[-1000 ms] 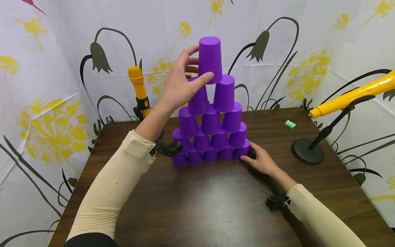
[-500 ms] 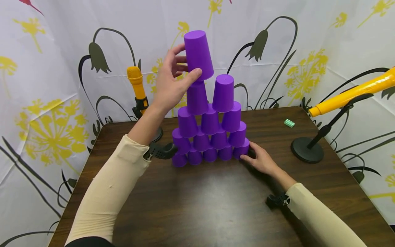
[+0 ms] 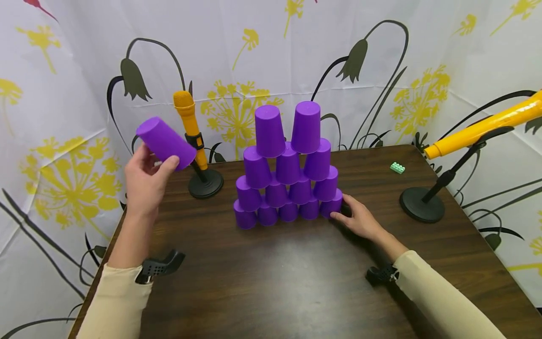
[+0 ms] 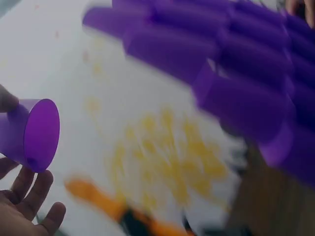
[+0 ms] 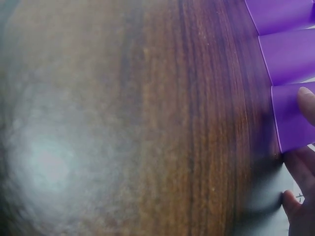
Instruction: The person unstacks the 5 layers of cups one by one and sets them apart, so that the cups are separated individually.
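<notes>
My left hand (image 3: 145, 186) holds a purple cup (image 3: 166, 141) in the air at the left, between its thumb and fingers. The cup is tilted, with its mouth facing down to the right; the left wrist view looks into its open mouth (image 4: 43, 135). Upside-down purple cups form a tiered stack (image 3: 289, 165) mid-table, two cups side by side on top. Low at the stack's right end, my right hand (image 3: 360, 217) grips the end cup (image 3: 331, 207) of the bottom row. In the right wrist view its thumb (image 5: 306, 101) lies on that cup's (image 5: 290, 118) side, fingers beyond it.
Behind my left hand a yellow microphone (image 3: 186, 113) stands upright in a black stand (image 3: 206, 183). A yellow tube-like object (image 3: 487, 127) rests in another black stand (image 3: 422, 205) at the right. A small green toy brick (image 3: 397, 167) lies on the brown table (image 3: 271, 278) near its back edge.
My left hand has lifted the single top cup off the stack and carried it left and down, tilting it. The right hand has stayed at the bottom end cup.
</notes>
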A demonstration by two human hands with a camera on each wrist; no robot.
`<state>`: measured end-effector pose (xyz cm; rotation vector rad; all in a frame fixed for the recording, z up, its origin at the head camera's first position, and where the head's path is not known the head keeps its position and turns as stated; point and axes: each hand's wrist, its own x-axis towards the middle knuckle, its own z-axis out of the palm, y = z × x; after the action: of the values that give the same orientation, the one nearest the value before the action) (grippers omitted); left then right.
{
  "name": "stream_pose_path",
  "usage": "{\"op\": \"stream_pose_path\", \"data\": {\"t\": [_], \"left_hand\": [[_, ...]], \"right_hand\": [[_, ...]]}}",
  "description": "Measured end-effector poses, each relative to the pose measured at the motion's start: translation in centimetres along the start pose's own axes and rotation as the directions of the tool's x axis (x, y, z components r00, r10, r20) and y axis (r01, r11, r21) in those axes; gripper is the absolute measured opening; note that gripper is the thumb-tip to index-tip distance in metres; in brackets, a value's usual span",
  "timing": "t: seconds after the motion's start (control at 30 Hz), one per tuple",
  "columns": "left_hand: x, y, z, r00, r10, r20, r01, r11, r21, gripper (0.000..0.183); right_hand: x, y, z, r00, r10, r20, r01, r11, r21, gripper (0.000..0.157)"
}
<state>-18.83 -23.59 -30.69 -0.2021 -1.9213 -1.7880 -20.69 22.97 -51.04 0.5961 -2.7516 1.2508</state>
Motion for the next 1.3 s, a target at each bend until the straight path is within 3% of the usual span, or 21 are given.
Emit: {"op": "stream_pose_path", "data": {"t": [0.07,0.13,0.23,0.3,0.37,0.43,0.47,0.53,0.8,0.97,1.17,1.23,1.3], "left_hand": [[-1.2,-2.3,-2.7,0.994,-0.081,-0.069,0.090,0.985,0.144,0.048],[-2.3,-4.8,-5.3,0.982,-0.128,-0.138,0.164,0.943,0.289,0.046],[-3.9,-8.6,-9.0,0.955,-0.177,-0.237,0.271,0.844,0.462,0.048],[-4.9,-10.7,-11.1,0.936,-0.203,-0.287,0.335,0.761,0.555,0.052],[-5.7,-12.4,-12.8,0.921,-0.230,-0.313,0.383,0.672,0.634,0.058],[-6.4,-13.5,-14.0,0.920,-0.244,-0.307,0.392,0.599,0.698,0.062],[-6.7,-14.0,-14.5,0.920,-0.249,-0.301,0.391,0.571,0.722,0.063],[-7.0,-14.8,-15.1,0.923,-0.256,-0.287,0.384,0.542,0.748,0.064],[-7.2,-16.5,-16.2,0.912,-0.287,-0.294,0.403,0.487,0.775,0.064],[-7.3,-16.6,-16.3,0.915,-0.282,-0.288,0.395,0.481,0.783,0.063],[-7.7,-15.9,-15.9,0.906,-0.293,-0.307,0.419,0.510,0.751,0.077],[-7.6,-15.4,-15.5,0.898,-0.244,-0.367,0.440,0.536,0.721,0.078],[-7.4,-14.7,-14.7,0.884,-0.123,-0.452,0.432,0.587,0.685,0.071]], "right_hand": [[-0.1,0.1,-0.1,1.000,0.002,-0.004,-0.002,1.000,0.002,0.065],[-0.1,0.2,-0.1,1.000,0.004,-0.008,-0.004,1.000,0.000,0.065],[-0.2,0.3,-0.1,1.000,0.009,-0.007,-0.009,1.000,-0.003,0.066],[-0.3,0.2,-0.2,1.000,0.011,-0.007,-0.011,1.000,-0.003,0.066],[-0.3,0.2,-0.3,1.000,0.010,-0.007,-0.010,1.000,0.000,0.066],[-0.3,0.1,-0.4,1.000,0.009,-0.010,-0.009,1.000,0.003,0.065],[-0.3,0.1,-0.4,1.000,0.010,-0.010,-0.010,1.000,0.004,0.065],[-0.3,0.1,-0.4,1.000,0.009,-0.010,-0.009,1.000,0.005,0.065],[-0.1,0.1,-0.2,1.000,0.011,0.004,-0.011,1.000,0.007,0.065],[-0.1,0.1,-0.1,1.000,0.022,0.006,-0.022,1.000,-0.004,0.065],[-0.1,0.1,0.0,1.000,0.025,0.008,-0.025,1.000,-0.008,0.066],[-0.1,0.1,0.0,1.000,0.024,0.012,-0.024,1.000,-0.006,0.066],[-0.1,0.0,-0.1,1.000,0.025,0.013,-0.025,1.000,-0.001,0.066]]}}
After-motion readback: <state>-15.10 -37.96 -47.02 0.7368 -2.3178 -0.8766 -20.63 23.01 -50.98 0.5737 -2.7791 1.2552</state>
